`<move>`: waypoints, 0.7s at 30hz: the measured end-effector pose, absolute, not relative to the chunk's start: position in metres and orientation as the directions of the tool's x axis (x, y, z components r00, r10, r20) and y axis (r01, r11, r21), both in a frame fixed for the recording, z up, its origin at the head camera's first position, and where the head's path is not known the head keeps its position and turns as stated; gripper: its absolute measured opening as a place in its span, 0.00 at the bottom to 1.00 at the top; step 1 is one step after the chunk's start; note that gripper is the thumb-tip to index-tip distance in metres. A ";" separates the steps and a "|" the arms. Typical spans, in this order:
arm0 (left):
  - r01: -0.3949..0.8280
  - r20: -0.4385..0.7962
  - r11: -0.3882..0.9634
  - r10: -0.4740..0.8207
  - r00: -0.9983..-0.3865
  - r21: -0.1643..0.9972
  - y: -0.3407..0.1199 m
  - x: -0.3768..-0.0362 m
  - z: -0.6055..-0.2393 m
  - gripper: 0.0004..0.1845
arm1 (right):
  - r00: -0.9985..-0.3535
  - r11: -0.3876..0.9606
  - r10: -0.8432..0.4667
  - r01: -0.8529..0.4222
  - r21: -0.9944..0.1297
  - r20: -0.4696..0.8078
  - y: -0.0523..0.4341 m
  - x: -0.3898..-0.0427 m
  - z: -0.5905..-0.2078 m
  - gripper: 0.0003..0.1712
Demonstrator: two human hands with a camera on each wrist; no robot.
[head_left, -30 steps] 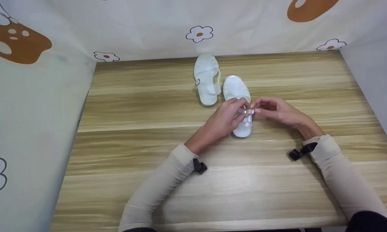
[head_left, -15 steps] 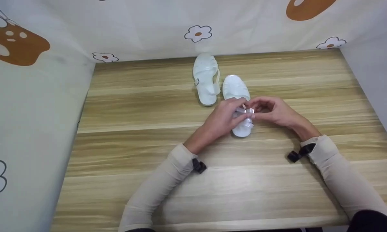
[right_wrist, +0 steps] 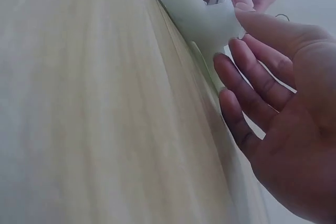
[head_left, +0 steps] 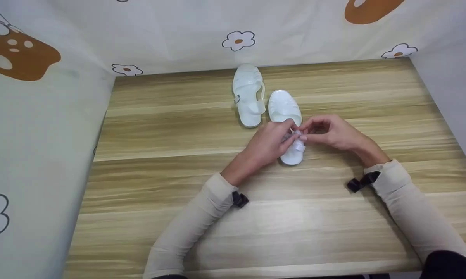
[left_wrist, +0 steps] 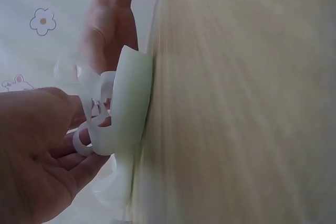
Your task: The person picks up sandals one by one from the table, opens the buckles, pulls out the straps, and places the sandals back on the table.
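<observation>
The nearer white sandal (head_left: pixel 285 104) lies flat, toe pointing to the back wall, with both hands over its ankle strap. My left hand (head_left: pixel 267 139) pinches the strap from the left. From the right, my right hand (head_left: pixel 333 133) pinches the strap (head_left: pixel 299 147) with thumb and forefinger, its other fingers bent loosely. The left wrist view shows the sandal's heel (left_wrist: pixel 132 95) and strap loops between the hands. In the right wrist view the thumb (right_wrist: pixel 262 27) presses at the strap's side. The fingers hide most of the fastening.
A second white sandal (head_left: pixel 249 83) lies to the left and farther back, its small buckle (head_left: pixel 237 99) showing on the left side. The wood-grain table (head_left: pixel 171 131) meets a patterned cloth wall (head_left: pixel 186 42) behind.
My right hand has moved slightly left, closer to the left hand. The shiny strap piece that showed between the hands is now mostly covered by fingers. The other sandal has stayed put.
</observation>
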State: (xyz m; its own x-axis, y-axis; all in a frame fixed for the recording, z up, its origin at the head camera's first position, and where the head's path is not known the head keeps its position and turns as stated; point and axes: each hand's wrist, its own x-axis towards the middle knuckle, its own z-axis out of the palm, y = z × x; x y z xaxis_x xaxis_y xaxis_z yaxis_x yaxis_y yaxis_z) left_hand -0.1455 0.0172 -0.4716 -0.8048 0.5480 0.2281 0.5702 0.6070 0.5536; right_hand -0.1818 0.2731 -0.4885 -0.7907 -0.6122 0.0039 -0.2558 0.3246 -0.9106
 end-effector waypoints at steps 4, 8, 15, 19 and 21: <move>0.574 0.206 0.607 0.567 -0.797 0.550 0.017 -0.145 -0.470 0.14 | -0.798 0.348 -0.603 -0.256 -0.902 -0.007 0.272 -0.182 -0.487 0.16; 0.541 0.181 0.611 0.551 -0.815 0.578 0.016 -0.145 -0.469 0.12 | -0.799 0.330 -0.601 -0.255 -0.909 0.006 0.270 -0.182 -0.488 0.17; 0.547 0.190 0.597 0.555 -0.810 0.587 0.015 -0.144 -0.469 0.11 | -0.795 0.286 -0.606 -0.256 -0.923 0.033 0.269 -0.182 -0.489 0.14; 0.553 0.192 0.583 0.565 -0.802 0.595 0.015 -0.145 -0.469 0.11 | -0.791 0.272 -0.610 -0.251 -0.929 0.035 0.270 -0.183 -0.491 0.13; 0.555 0.199 0.562 0.571 -0.797 0.613 0.014 -0.146 -0.470 0.11 | -0.792 0.267 -0.609 -0.238 -0.934 0.028 0.272 -0.183 -0.492 0.13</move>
State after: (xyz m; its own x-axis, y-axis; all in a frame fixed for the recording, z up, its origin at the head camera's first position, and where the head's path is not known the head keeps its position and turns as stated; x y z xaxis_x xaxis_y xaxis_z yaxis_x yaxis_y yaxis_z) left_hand -0.1456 0.0144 -0.4697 -0.7968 0.5706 0.1987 0.5553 0.5621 0.6129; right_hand -0.1827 0.2715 -0.4918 -0.7924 -0.6093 0.0278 -0.2381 0.2670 -0.9338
